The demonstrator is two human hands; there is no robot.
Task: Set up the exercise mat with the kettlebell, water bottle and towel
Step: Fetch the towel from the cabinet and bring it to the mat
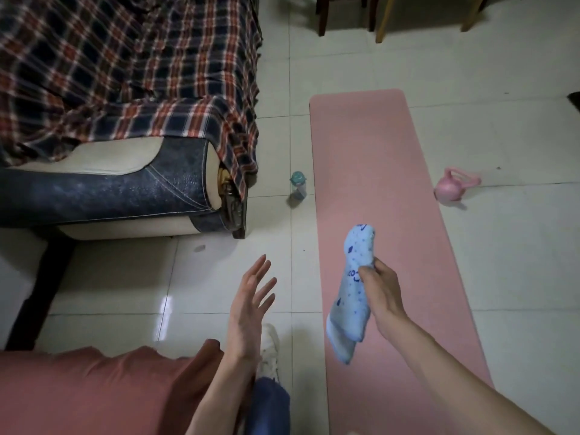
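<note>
A long pink exercise mat (pixel 373 171) lies unrolled on the tiled floor. My right hand (pixel 381 288) grips a folded light-blue towel (pixel 353 296) and holds it in the air over the mat's near half. My left hand (pixel 251 304) is open, fingers spread, over the floor to the left of the mat. A small water bottle (pixel 297 187) with a teal cap stands on the floor just off the mat's left edge. A pink kettlebell (pixel 452 188) sits on the floor to the right of the mat.
A sofa (pixel 125 183) draped with a plaid blanket (pixel 131 67) fills the left side. Wooden chair legs (pixel 379 17) stand at the far end. My white shoe (pixel 270 350) and a red cushion (pixel 88 390) are at the bottom.
</note>
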